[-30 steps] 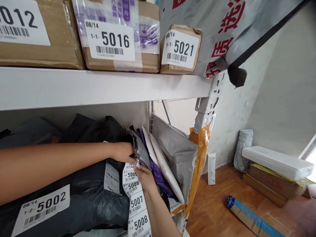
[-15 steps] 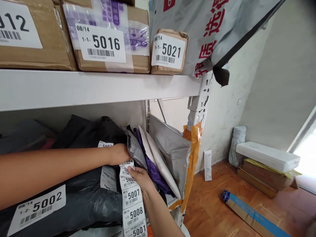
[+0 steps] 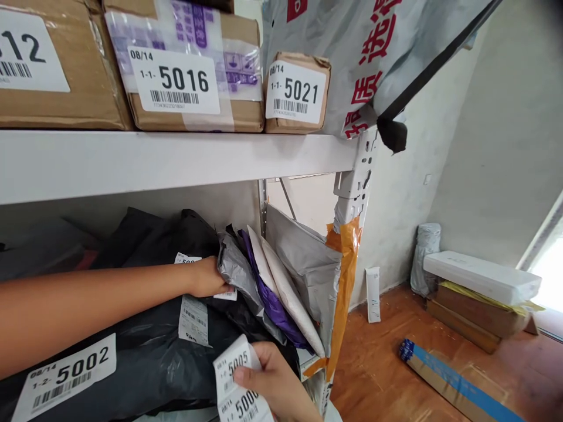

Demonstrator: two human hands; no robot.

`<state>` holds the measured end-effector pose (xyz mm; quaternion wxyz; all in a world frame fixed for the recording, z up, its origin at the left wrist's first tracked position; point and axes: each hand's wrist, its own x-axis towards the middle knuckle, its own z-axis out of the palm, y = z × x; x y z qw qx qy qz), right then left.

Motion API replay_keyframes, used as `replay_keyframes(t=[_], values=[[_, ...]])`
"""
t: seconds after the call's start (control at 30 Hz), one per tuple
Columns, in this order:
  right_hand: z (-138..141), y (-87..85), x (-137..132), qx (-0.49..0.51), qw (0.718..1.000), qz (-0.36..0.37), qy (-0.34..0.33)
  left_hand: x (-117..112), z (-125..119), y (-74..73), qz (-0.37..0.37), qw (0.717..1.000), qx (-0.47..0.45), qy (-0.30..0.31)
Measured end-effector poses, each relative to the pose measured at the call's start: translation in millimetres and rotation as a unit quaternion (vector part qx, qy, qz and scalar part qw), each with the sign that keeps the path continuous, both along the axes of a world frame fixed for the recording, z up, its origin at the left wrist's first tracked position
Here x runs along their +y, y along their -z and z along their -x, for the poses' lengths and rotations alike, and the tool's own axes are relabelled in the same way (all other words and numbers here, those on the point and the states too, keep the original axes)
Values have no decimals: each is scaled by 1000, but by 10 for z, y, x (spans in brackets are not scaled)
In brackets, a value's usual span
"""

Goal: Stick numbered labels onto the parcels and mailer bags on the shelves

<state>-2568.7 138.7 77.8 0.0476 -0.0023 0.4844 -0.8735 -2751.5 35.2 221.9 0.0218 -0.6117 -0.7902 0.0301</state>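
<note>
My left hand (image 3: 210, 278) reaches across the black mailer bags and is closed at a small white barcode label (image 3: 227, 294), beside a crumpled grey mailer (image 3: 240, 266). Its fingertips are partly hidden. Lower down, my right hand (image 3: 281, 375) pinches a strip of white labels (image 3: 237, 366) between thumb and fingers. Numbers 5005 and 5006 show on the strip, which runs out of the bottom of the view. Below my left forearm lies a large black mailer bag (image 3: 149, 357) labelled 5002. Another label (image 3: 187, 258) is partly covered by my left hand.
A purple mailer (image 3: 279, 308) and white padded envelopes (image 3: 288, 293) lean at the shelf's right end, near a taped upright (image 3: 347, 264). Above runs a white shelf beam (image 3: 176, 158) bearing labelled cartons (image 3: 246, 117). A long blue-and-brown box (image 3: 453, 381) lies on the floor.
My right hand has moved down with the label strip, away from my left hand. The strip has parted below the 5004 label, and a label stays at my left fingers.
</note>
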Motion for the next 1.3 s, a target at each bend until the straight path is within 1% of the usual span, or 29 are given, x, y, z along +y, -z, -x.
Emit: replay_keyframes(t=[0.03,0.1,0.13,0.17,0.2,0.23,0.27,0.3,0.33,0.37,0.4,0.47,0.5,0.57,0.6,0.67,0.77,0.83,0.97,1.03,1.1,1.17,1.23,1.3], values=[[-78,13,42,26,999,1,30,0,-12,-68,-12,999,3,-50],[-182,-28,134,75,994,0,76,5,-53,-245,-68,983,32,-165],[-204,-81,179,93,991,-13,91,8,-81,-346,-92,977,51,-186],[-205,-150,218,106,988,-35,102,8,-112,-445,-92,980,62,-162],[-183,-230,247,114,986,-57,110,6,-142,-536,-62,991,61,-97],[-140,-312,260,118,984,-71,113,-1,-169,-611,-7,999,43,-23],[-76,-391,254,120,983,-70,117,-13,-188,-666,61,997,11,43],[7,-460,230,122,983,-55,126,-27,-200,-698,121,989,-29,80],[106,-516,186,127,981,-33,141,-43,-202,-710,157,982,-72,81],[215,-556,127,134,978,-17,162,-58,-198,-704,166,978,-116,56],[328,-579,56,142,972,-16,188,-70,-188,-687,149,976,-157,16],[546,-582,-96,144,959,-50,238,-80,-167,-637,95,969,-216,-69],[641,-566,-167,138,954,-71,257,-79,-163,-612,81,967,-219,-102],[789,-520,-282,120,945,-95,287,-72,-172,-565,80,972,-174,-138],[842,-495,-324,112,942,-99,300,-71,-184,-542,87,976,-142,-139],[911,-450,-383,97,938,-86,321,-79,-212,-492,88,986,-80,-121],[945,-412,-424,84,939,-35,331,-112,-229,-412,65,995,-9,-80],[940,-406,-428,87,946,-13,312,-127,-222,-365,65,996,16,-58],[912,-437,-402,74,967,18,242,-108,-220,-304,69,995,51,-44],[893,-474,-388,42,968,51,241,-86,-235,-277,73,994,73,-47],[848,-511,-378,14,967,80,240,-74,-244,-244,85,989,106,-53],[751,-525,-362,15,973,94,211,-84,-234,-204,105,982,147,-53],[597,-483,-326,27,981,77,175,-112,-207,-166,122,976,172,-48],[406,-374,-256,23,989,34,144,-135,-182,-148,131,975,176,-45]])
